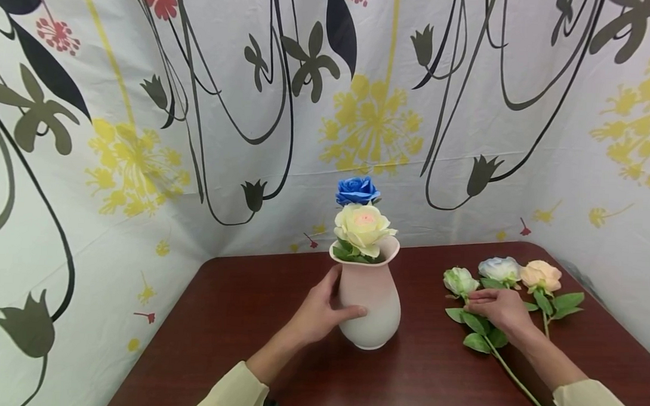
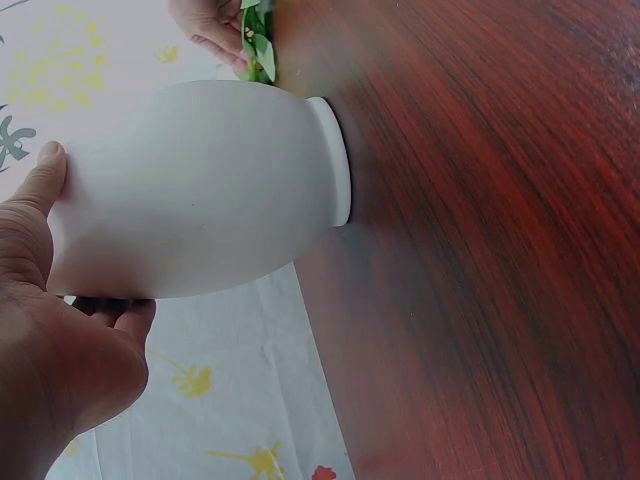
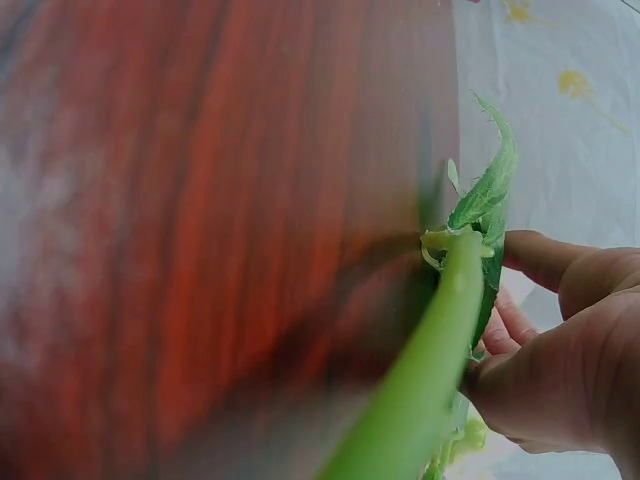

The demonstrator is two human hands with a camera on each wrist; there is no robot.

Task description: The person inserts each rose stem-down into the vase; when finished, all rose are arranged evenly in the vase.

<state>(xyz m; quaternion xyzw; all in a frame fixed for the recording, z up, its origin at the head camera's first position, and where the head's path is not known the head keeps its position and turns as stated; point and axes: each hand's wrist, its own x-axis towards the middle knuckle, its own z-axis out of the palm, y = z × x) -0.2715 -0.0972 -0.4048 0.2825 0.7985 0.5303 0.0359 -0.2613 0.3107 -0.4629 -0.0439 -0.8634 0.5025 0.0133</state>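
Note:
My left hand grips a pale pink-and-white vase by its left side, thumb across the front and fingers behind. A blue rose and a cream rose stand in the vase's mouth. To the right, my right hand pinches a greenish-white rose by the stem just under its bloom. Its leafy stem runs back beneath the wrist, large and near in the right wrist view. The fingertips on that stem are partly hidden by leaves.
Beyond the right hand lie a pale blue-white rose and a peach rose with green leaves. The dark red-brown wooden table ends at a patterned cloth behind and at both sides.

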